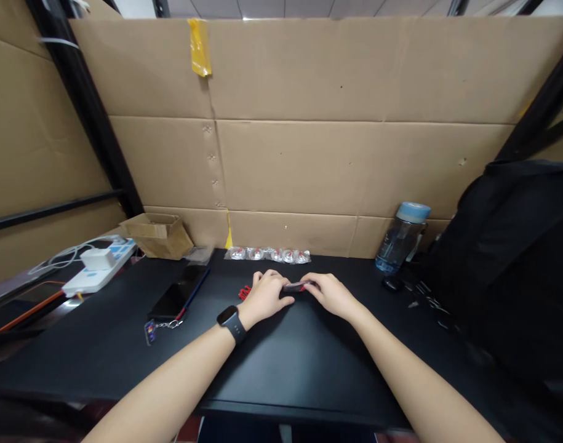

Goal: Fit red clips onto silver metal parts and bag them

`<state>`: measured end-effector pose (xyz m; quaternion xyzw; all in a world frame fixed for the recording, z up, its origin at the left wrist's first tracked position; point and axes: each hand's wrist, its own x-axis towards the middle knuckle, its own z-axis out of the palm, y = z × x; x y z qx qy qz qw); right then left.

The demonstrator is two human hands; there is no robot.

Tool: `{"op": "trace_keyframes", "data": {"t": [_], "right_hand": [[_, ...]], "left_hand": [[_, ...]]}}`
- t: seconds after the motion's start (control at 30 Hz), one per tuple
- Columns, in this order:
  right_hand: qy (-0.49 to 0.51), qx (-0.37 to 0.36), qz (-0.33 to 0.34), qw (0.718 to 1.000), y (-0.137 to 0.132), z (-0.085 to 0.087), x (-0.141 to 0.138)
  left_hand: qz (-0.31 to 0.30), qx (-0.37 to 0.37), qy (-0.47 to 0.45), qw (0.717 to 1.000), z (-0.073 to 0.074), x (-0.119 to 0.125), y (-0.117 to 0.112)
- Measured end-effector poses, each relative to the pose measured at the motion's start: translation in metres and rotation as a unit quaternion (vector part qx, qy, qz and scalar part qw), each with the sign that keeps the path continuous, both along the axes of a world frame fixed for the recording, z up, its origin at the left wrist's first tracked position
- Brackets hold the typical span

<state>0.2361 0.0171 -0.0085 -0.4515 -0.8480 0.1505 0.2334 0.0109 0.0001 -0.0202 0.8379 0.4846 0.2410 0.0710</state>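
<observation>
My left hand (pixel 266 295) and my right hand (pixel 331 294) meet over the middle of the black table. Between them is a small, thin, dark flat object (pixel 294 287) with red at its right end; its kind is too small to tell. My left thumb and fingers close on its left end, and the fingers of my right hand pinch its right end. Just left of my left hand lies a little heap of red pieces (pixel 245 293), partly hidden by that hand. Behind my hands, several silvery round items in clear wrappers (pixel 256 253) lie in a row.
On the left are a phone (pixel 177 294), a key ring (pixel 175 323), an open cardboard box (pixel 159 235) and a white power strip (pixel 101 277). A blue-lidded bottle (pixel 401 237) and a black bag (pixel 516 264) stand right. Cardboard (pixel 285 166) walls the back.
</observation>
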Motion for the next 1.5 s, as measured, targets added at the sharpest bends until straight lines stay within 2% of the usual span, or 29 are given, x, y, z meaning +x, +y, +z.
{"op": "trace_keyframes", "data": {"t": [0.17,0.3,0.37,0.47,0.57,0.7,0.83,0.97,1.07,1.1,1.17,1.27,1.33,1.43,1.5], "right_hand": [[0.122,-0.042,0.005,0.992,0.002,0.003,-0.001],[0.128,-0.028,-0.036,0.991,0.003,0.004,-0.001],[0.125,-0.015,-0.049,0.991,0.004,0.005,0.001],[0.120,-0.008,-0.053,0.991,0.005,0.008,0.005],[0.120,-0.007,-0.059,0.991,0.006,0.011,0.009],[0.121,0.000,-0.070,0.990,0.008,0.012,0.014],[0.117,0.005,-0.074,0.990,0.008,0.012,0.017],[0.103,0.004,-0.073,0.992,0.008,0.012,0.017],[0.066,0.016,-0.078,0.995,0.009,0.014,0.021],[0.045,0.020,-0.079,0.996,0.009,0.014,0.024],[-0.007,0.028,-0.074,0.997,0.011,0.014,0.034],[-0.078,0.025,-0.054,0.995,0.016,0.011,0.051],[-0.102,-0.003,-0.048,0.994,0.020,0.008,0.060],[-0.113,-0.038,-0.054,0.991,0.024,0.004,0.066],[-0.114,-0.039,-0.054,0.991,0.026,0.003,0.066]], "left_hand": [[0.044,-0.063,-0.103,0.992,0.005,-0.001,0.005],[0.082,-0.051,-0.135,0.986,0.013,-0.019,0.020],[0.145,-0.024,-0.138,0.980,0.016,-0.039,0.034],[0.265,0.013,-0.133,0.955,0.017,-0.074,0.061],[0.344,0.002,-0.112,0.932,0.012,-0.100,0.086],[0.364,-0.033,-0.098,0.926,-0.001,-0.115,0.107],[0.371,-0.034,-0.084,0.924,-0.013,-0.119,0.110],[0.376,0.035,-0.041,0.925,-0.019,-0.119,0.099],[0.379,0.109,0.007,0.919,-0.017,-0.113,0.091],[0.377,0.121,0.010,0.918,-0.015,-0.111,0.089],[0.328,0.111,0.004,0.938,-0.008,-0.109,0.087],[0.184,0.046,0.002,0.982,0.003,-0.113,0.081],[0.077,-0.007,0.013,0.997,0.010,-0.118,0.074],[-0.046,-0.100,0.035,0.993,0.019,-0.121,0.059],[-0.081,-0.150,0.044,0.984,0.023,-0.119,0.050]]}}
